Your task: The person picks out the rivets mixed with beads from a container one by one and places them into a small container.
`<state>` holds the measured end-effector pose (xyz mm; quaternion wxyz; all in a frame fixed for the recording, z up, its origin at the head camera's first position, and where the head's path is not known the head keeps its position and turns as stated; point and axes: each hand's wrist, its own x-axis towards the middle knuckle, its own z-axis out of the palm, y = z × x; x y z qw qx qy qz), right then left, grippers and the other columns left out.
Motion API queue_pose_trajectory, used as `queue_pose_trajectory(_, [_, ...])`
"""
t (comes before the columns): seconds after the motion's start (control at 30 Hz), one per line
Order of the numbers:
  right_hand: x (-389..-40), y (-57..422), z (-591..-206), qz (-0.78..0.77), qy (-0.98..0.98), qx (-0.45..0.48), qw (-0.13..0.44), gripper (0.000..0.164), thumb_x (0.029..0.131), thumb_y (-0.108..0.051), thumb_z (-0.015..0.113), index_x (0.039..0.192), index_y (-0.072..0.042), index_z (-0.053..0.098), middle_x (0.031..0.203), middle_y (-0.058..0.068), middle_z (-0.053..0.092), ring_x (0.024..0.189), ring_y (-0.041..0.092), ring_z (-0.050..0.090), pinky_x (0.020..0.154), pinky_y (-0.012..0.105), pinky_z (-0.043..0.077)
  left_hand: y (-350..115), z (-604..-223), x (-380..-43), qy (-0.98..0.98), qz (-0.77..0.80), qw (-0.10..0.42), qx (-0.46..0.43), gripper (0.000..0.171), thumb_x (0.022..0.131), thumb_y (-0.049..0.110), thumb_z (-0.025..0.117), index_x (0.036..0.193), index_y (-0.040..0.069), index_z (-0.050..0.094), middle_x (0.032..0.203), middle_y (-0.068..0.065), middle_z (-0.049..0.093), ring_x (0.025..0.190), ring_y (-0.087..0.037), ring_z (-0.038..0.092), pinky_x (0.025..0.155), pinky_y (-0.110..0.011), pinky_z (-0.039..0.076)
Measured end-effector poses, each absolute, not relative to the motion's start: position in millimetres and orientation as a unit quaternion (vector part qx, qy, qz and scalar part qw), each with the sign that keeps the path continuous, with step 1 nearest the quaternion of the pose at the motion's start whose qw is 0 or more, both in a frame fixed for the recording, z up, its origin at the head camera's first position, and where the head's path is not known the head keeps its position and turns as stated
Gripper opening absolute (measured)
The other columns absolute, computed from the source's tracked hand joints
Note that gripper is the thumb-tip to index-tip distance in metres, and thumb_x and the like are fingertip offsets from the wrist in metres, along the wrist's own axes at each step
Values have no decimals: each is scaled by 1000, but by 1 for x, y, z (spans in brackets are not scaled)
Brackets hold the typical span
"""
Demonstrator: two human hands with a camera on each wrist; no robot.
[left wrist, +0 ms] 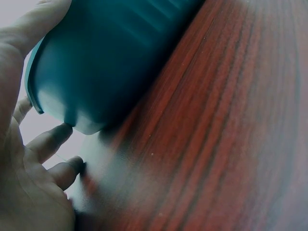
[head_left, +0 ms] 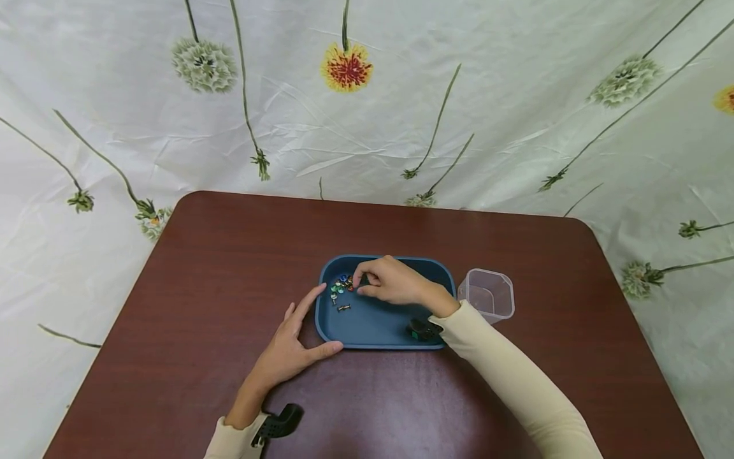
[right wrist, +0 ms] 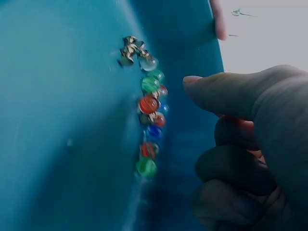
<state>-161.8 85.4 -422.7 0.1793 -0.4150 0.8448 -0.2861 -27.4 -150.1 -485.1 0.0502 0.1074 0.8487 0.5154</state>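
Note:
My left hand [head_left: 287, 350] rests at the left end of a blue tray [head_left: 373, 338], its straight fingers and thumb spread along the rim. My right hand [head_left: 395, 280] reaches over the tray with bent fingers, close to a cluster of glass marbles [head_left: 341, 285] in green, blue and red. In the right wrist view, the marbles [right wrist: 149, 103] lie in a row along the tray wall. Small brass-coloured metal pieces with flat heads [right wrist: 129, 50] sit at one end of that row. A reddish patch shows between the right thumb and curled fingers; I cannot tell whether it is a held marble.
A clear plastic container [head_left: 487, 293] stands just right of the tray on the brown table [head_left: 241, 255]. Black devices are strapped to both wrists, the left one [head_left: 281, 422] close over the table. Behind the table hangs a white flowered cloth [head_left: 367, 127].

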Motion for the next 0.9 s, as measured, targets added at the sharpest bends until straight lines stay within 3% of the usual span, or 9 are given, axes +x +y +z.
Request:
queue_pose_trajectory(0.13, [-162, 76, -428, -283, 841, -419, 193, 10, 97, -16, 68, 105, -12, 72, 52, -4, 42, 45, 8, 37, 63, 24, 46, -151, -485, -27, 848, 516, 48, 108, 99, 83, 40, 82, 161, 33, 21, 163, 0, 30, 149, -31, 32, 122, -65, -1])
queue_pose_trajectory(0.17, [-161, 74, -430, -283, 840, -419, 199, 11, 97, -16, 68, 106, -11, 72, 52, -4, 42, 44, 8, 37, 56, 23, 44, -151, -485, -27, 848, 516, 47, 109, 99, 83, 40, 82, 161, 32, 21, 163, 0, 30, 149, -30, 32, 122, -65, -1])
queue_pose_trajectory(0.27, [-161, 69, -434, -271, 841, -417, 213, 11, 97, -17, 68, 106, -12, 72, 51, -6, 42, 44, 7, 37, 51, 20, 39, -151, -485, -27, 849, 516, 46, 109, 99, 83, 40, 82, 160, 33, 21, 163, 1, 30, 149, -30, 32, 122, -65, -1])
queue_pose_trajectory(0.9, [-156, 59, -441, -236, 837, -430, 241, 13, 95, -21, 71, 106, -13, 72, 54, -8, 43, 45, 4, 37, 48, 17, 34, -151, -484, -27, 847, 517, 48, 115, 99, 83, 40, 81, 161, 34, 20, 165, 3, 26, 150, -30, 31, 123, -64, -1])
